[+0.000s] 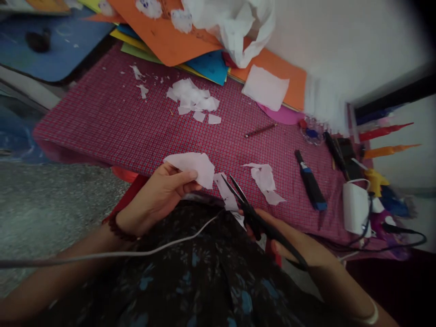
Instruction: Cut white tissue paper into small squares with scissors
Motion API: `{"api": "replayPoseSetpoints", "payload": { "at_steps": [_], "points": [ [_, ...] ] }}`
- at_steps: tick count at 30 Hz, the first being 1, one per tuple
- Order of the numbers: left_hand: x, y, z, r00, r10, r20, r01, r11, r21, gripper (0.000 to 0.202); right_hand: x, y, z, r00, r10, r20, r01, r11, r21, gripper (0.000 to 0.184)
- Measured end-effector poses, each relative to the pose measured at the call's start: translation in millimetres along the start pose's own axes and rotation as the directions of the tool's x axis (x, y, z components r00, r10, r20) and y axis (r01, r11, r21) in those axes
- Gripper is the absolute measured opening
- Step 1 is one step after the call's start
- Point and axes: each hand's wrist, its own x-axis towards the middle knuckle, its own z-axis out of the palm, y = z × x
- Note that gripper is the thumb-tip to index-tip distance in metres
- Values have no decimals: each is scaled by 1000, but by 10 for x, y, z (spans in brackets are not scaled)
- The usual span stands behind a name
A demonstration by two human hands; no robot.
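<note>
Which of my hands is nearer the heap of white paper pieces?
Left. Your left hand, holding paper, is on the near side of the heap; your right hand, with the scissors, is farther, off to the right and closer to you.

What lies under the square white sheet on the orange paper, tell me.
Under the white sheet, the orange paper shows at its sides, and a pink piece juts out past its lower edge. Anything hidden beneath its middle cannot be seen.
</note>
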Motion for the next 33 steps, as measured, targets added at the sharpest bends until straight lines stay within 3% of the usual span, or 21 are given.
{"api": "replayPoseSetpoints", "payload": {
  "at_steps": [4, 12, 20, 26, 33],
  "points": [
    [-14, -10, 14, 999, 26, 30, -27, 999, 31, 25, 22, -96, -1, 999, -16, 42, 16, 1000, -6, 81],
    [-45, -154, 59, 996, 86, -12, -79, 948, 308, 44, 202, -153, 37, 1000, 15, 4, -15, 1000, -18, 75],
    [-34, -167, 65, 996, 91, -2, -86, 948, 306, 39, 239, -154, 73, 999, 13, -42, -12, 1000, 20, 75],
    [-34, -164, 57, 996, 90, -4, -85, 953, 291, 39, 242, -99, 110, 989, 122, -85, -111, 986, 126, 66],
    [-58, -176, 95, 999, 36, 18, -39, 960, 278, 48, 245, -135, 87, 1000, 11, 28, -13, 998, 63, 76]
  ]
}}
